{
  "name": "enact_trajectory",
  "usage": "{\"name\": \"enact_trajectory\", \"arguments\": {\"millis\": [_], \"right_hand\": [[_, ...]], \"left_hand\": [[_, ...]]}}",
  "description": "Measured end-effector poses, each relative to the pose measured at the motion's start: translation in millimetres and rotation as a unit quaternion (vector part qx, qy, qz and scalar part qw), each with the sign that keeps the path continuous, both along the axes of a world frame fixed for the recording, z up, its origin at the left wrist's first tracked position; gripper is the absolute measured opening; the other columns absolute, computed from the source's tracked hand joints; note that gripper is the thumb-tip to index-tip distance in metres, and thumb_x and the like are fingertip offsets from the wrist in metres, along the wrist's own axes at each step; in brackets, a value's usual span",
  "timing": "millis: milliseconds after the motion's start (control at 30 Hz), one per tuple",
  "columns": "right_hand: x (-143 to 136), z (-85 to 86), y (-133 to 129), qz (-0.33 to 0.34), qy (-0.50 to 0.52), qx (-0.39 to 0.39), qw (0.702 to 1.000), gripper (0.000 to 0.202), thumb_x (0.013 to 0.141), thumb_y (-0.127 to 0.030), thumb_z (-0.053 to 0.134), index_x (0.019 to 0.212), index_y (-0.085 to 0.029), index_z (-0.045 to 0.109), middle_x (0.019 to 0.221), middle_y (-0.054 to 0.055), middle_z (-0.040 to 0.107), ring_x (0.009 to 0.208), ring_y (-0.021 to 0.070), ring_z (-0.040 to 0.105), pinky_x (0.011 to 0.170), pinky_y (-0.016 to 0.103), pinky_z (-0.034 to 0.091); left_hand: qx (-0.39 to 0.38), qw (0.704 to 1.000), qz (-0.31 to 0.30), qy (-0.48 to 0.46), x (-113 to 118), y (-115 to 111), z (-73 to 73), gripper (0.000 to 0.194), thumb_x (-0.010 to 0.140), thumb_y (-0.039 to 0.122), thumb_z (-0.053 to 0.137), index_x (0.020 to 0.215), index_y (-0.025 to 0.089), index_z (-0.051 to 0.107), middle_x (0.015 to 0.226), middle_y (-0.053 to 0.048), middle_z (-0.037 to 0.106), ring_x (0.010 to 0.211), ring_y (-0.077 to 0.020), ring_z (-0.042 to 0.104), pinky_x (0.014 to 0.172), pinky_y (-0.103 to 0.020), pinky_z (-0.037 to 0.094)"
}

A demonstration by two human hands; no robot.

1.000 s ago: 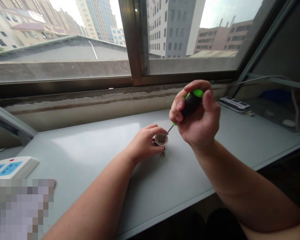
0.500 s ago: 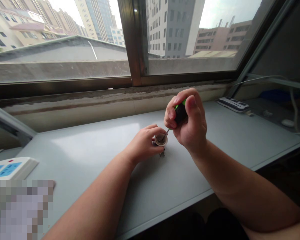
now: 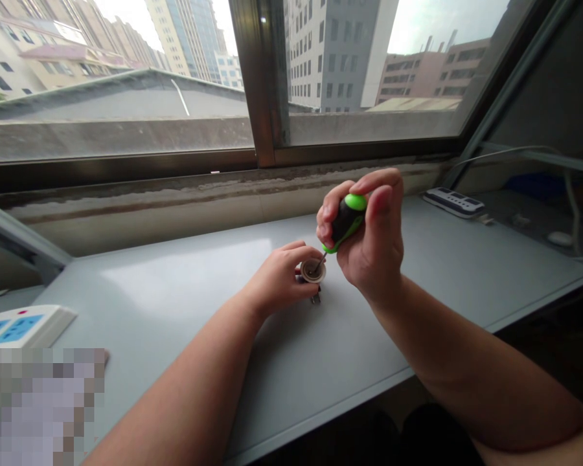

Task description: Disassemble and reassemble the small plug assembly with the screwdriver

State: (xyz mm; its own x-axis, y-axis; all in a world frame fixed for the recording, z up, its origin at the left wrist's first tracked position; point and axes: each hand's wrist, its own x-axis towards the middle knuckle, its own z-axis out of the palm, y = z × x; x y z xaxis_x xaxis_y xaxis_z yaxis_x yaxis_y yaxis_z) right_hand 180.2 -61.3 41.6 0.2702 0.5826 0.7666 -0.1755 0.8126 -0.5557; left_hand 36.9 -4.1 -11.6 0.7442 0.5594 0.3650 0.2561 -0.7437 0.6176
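My left hand [image 3: 291, 275] is closed around a small round white lamp socket [image 3: 313, 271], its cup opening facing up towards me. Metal prongs stick out below the socket, just over the table. In my right hand [image 3: 369, 233] is a screwdriver [image 3: 348, 220] with a black and green handle, held at a slant above the socket. Its thin metal shaft runs down into the cup. The exact spot the tip touches is too small to tell. The fingers wrap the handle loosely, and its green end shows between them.
Both hands are over a pale grey table [image 3: 175, 310]. On the left lies a white power strip [image 3: 53, 320] with blue sockets, near a blurred-out patch. Another power strip [image 3: 454, 202] lies at the back right. A window ledge [image 3: 199, 210] runs along the far side.
My right hand's fingers have loosened and shifted on the screwdriver handle, so more of its black and green surface shows. The left hand and the socket have stayed in place.
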Motion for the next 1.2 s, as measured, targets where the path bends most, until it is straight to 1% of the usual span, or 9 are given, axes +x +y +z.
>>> {"name": "enact_trajectory", "arguments": {"millis": [133, 233, 333, 433, 533, 733, 933, 1100, 1200], "right_hand": [[2.3, -1.1, 4.6, -0.016, -0.017, 0.016, 1.0, 0.036, 0.087, -0.052, 0.078, 0.098, -0.03, 0.052, 0.098, -0.001, 0.056, 0.073, 0.0108, 0.059, 0.049, 0.022, 0.049], [5.1, 0.1, 5.2, 0.015, -0.03, -0.009, 0.999, 0.026, 0.101, -0.054, 0.056, 0.108, -0.03, 0.058, 0.089, 0.0, 0.058, 0.069, 0.0121, 0.061, 0.054, 0.026, 0.054], [6.1, -0.6, 4.5, 0.023, -0.03, -0.018, 0.999, 0.029, 0.107, -0.055, 0.04, 0.115, -0.031, 0.055, 0.085, -0.002, 0.058, 0.057, 0.0102, 0.055, 0.048, 0.025, 0.05], [5.6, -3.2, 5.5, 0.015, -0.024, 0.013, 1.0, 0.021, 0.102, -0.054, 0.055, 0.108, -0.034, 0.05, 0.098, -0.002, 0.057, 0.061, 0.0083, 0.055, 0.045, 0.021, 0.046], [5.1, -4.4, 7.2, 0.014, -0.043, 0.013, 0.999, 0.03, 0.092, -0.049, 0.072, 0.107, -0.033, 0.051, 0.106, -0.001, 0.053, 0.073, 0.0097, 0.06, 0.051, 0.022, 0.052], [5.1, -2.8, 6.6, 0.08, -0.036, -0.003, 0.996, 0.021, 0.106, -0.049, 0.044, 0.116, -0.032, 0.05, 0.092, -0.001, 0.058, 0.064, 0.0107, 0.057, 0.05, 0.024, 0.051], [7.0, -3.8, 7.3, 0.015, -0.056, 0.008, 0.998, 0.035, 0.089, -0.048, 0.075, 0.108, -0.033, 0.05, 0.107, 0.0, 0.054, 0.08, 0.0119, 0.061, 0.049, 0.021, 0.051], [10.3, -1.5, 6.7, 0.082, -0.048, -0.011, 0.995, 0.023, 0.103, -0.049, 0.049, 0.115, -0.029, 0.052, 0.091, 0.001, 0.059, 0.07, 0.0132, 0.062, 0.055, 0.027, 0.055], [11.3, -3.1, 8.1, 0.062, -0.039, 0.014, 0.997, 0.021, 0.1, -0.049, 0.059, 0.109, -0.032, 0.051, 0.099, 0.001, 0.059, 0.073, 0.0126, 0.06, 0.049, 0.024, 0.049]], "left_hand": [[-0.003, 1.0, -0.005, -0.001, -0.6, 0.4, -0.6, 0.034, 0.071, 0.01, 0.069, 0.103, 0.021, 0.071, 0.098, -0.003, 0.062, 0.084, -0.0155, 0.061, 0.068, -0.024, 0.059], [-0.002, 1.0, -0.001, -0.001, -0.9, -0.1, -0.6, 0.035, 0.071, 0.01, 0.069, 0.104, 0.022, 0.072, 0.099, -0.003, 0.063, 0.086, -0.016, 0.063, 0.069, -0.024, 0.06], [-0.001, 1.0, 0.001, 0.0, -0.6, -0.5, -0.4, 0.037, 0.07, 0.009, 0.069, 0.105, 0.022, 0.073, 0.1, -0.003, 0.064, 0.086, -0.016, 0.063, 0.069, -0.025, 0.06], [0.002, 1.0, 0.001, -0.003, -0.1, -0.8, -0.2, 0.034, 0.07, 0.009, 0.069, 0.102, 0.021, 0.072, 0.098, -0.003, 0.064, 0.083, -0.0155, 0.062, 0.067, -0.025, 0.059], [0.0, 1.0, -0.004, -0.008, 0.2, -1.5, 0.4, 0.033, 0.07, 0.008, 0.069, 0.101, 0.02, 0.072, 0.099, -0.003, 0.064, 0.087, -0.0161, 0.063, 0.069, -0.024, 0.059], [-0.003, 1.0, -0.003, -0.002, 0.1, -1.5, 0.7, 0.037, 0.069, 0.007, 0.069, 0.103, 0.021, 0.072, 0.098, -0.003, 0.063, 0.085, -0.0158, 0.063, 0.068, -0.024, 0.059], [-0.006, 1.0, -0.008, -0.005, -0.2, -0.9, 0.3, 0.038, 0.07, 0.008, 0.068, 0.105, 0.021, 0.073, 0.101, -0.003, 0.065, 0.087, -0.0163, 0.063, 0.069, -0.025, 0.059], [0.0, 1.0, 0.0, -0.002, -0.8, -2.4, 1.3, 0.039, 0.07, 0.008, 0.07, 0.106, 0.021, 0.073, 0.099, -0.003, 0.065, 0.086, -0.0161, 0.063, 0.069, -0.025, 0.059], [0.004, 1.0, -0.001, 0.002, -1.0, -2.5, 1.9, 0.037, 0.07, 0.008, 0.069, 0.105, 0.021, 0.073, 0.1, -0.003, 0.065, 0.085, -0.016, 0.063, 0.069, -0.025, 0.058]]}}
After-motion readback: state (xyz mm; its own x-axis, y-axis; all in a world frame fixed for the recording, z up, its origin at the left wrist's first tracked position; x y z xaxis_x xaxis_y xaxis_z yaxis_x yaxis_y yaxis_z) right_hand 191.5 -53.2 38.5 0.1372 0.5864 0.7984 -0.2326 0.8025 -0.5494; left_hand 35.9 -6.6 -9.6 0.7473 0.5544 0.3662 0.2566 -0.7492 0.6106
